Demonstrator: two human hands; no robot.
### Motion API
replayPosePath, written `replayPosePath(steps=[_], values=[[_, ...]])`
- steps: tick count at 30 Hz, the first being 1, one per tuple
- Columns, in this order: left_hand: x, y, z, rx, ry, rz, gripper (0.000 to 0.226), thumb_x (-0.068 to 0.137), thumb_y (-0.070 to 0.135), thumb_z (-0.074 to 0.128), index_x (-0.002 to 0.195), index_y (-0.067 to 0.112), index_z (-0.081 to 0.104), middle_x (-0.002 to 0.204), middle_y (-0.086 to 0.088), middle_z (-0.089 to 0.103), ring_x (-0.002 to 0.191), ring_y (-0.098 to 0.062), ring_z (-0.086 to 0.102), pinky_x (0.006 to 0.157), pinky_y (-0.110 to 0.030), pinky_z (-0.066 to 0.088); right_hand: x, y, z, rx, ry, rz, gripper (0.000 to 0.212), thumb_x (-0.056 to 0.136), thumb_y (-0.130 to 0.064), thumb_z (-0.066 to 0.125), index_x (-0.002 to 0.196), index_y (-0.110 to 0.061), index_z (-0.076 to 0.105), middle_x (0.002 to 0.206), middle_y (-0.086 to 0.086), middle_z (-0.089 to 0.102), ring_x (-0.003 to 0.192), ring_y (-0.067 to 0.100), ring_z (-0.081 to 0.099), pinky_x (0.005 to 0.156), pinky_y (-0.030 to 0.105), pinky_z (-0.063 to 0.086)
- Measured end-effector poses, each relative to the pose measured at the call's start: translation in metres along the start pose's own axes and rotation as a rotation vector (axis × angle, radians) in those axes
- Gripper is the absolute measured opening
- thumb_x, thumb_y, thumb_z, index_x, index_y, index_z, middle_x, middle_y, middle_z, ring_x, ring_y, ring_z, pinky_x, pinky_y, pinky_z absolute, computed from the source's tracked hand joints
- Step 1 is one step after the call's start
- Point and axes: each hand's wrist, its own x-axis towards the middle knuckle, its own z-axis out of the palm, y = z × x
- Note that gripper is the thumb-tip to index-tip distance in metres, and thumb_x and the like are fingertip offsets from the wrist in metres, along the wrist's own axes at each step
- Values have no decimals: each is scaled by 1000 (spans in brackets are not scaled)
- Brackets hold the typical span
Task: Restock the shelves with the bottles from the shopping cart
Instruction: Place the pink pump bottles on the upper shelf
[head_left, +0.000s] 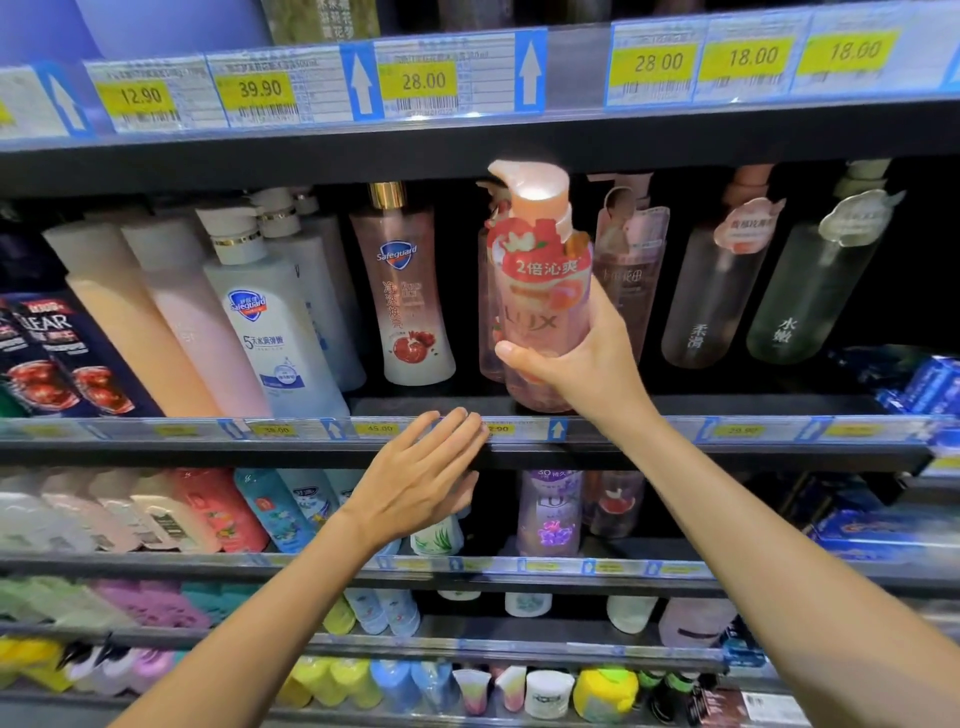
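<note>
Head view: right hand (566, 358) grips pink Lux bottle (540, 291), fingers wrapped round its lower body, base at shelf (727, 405) front edge. Left hand (421, 483) flat, fingers together, touching price rail (623, 431). Risk: pump clips upper shelf, bottle tips.

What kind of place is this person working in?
Most likely a supermarket toiletries aisle. Yellow price tags line the shelf edge, rows of body wash and shampoo fill the tiers, and the right hand holds a pink Lux bottle at the shelf.
</note>
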Motion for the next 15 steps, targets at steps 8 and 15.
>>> replayPosePath(steps=[8, 15], values=[[-8, -12, 3, 16, -20, 102, 44, 95, 25, 44, 133, 2, 46, 136, -10, 44, 123, -27, 45, 101, -38, 37, -4, 30, 10, -41, -12, 245, 48, 68, -19, 88, 102, -25, 55, 104, -4, 67, 98, 8, 65, 83, 26, 54], [-16, -15, 13, 70, 20, 174, 41, 97, 17, 46, 134, 1, 47, 137, -10, 44, 120, -26, 46, 100, -40, 38, 5, 37, 7, -37, -22, 351, 23, 70, -20, 86, 86, -14, 70, 78, 7, 74, 70, 17, 70, 63, 35, 60]])
